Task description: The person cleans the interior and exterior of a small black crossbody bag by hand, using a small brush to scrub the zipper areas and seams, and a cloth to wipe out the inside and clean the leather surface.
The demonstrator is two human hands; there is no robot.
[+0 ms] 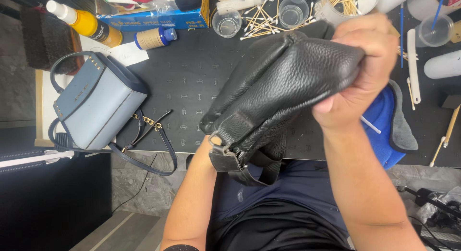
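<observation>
Head view. The right hand (362, 71) is closed around the upper end of a black pebbled-leather bag (283, 90), fingers curled over the top and thumb pressed against the side. The bag is held in the air above the near edge of the desk (192, 83), tilted, with its lower end pointing down toward the person's lap. The left forearm rises from below and goes in under the bag's lower end; the left hand itself is hidden by the bag, so its state cannot be told. A zipper end tab (224, 157) hangs at the bag's lower corner.

Beneath the right wrist, a blue cloth (386, 119) with a grey edge lies on the desk at the near edge, right of centre. A light-blue handbag (93, 104) with dark straps and gold studs sits at the near left corner, well apart from the black bag. Along the far edge stand a yellow bottle (84, 23), a spool of tan thread (153, 38), two small clear cups (226, 23) and a scatter of cotton swabs (261, 18). A white tube (442, 65) lies near the right edge.
</observation>
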